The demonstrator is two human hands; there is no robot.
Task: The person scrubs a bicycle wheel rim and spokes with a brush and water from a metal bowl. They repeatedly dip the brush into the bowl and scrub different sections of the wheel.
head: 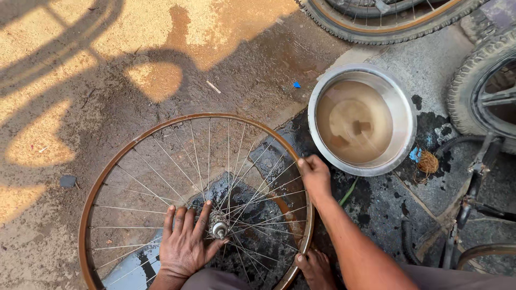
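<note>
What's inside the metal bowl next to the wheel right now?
The metal bowl holds murky brown water, with two or three small dark blocky shapes showing beneath the surface. The cloudy water hides what they are and anything else on the bottom.

wheel rim (pixel 107 177) bottom cropped; tyre (pixel 392 24) top perhaps cut off

A bare, rust-brown bicycle wheel rim (pixel 134 142), spokes and hub intact, lies flat on wet, muddy ground (pixel 107 96).

A round steel basin (pixel 406 115) of murky brown water stands on wet, stained ground (pixel 97 96). Treaded black tyres (pixel 387 29) lie beyond it; a small blue scrap (pixel 296 85) lies nearby.
</note>
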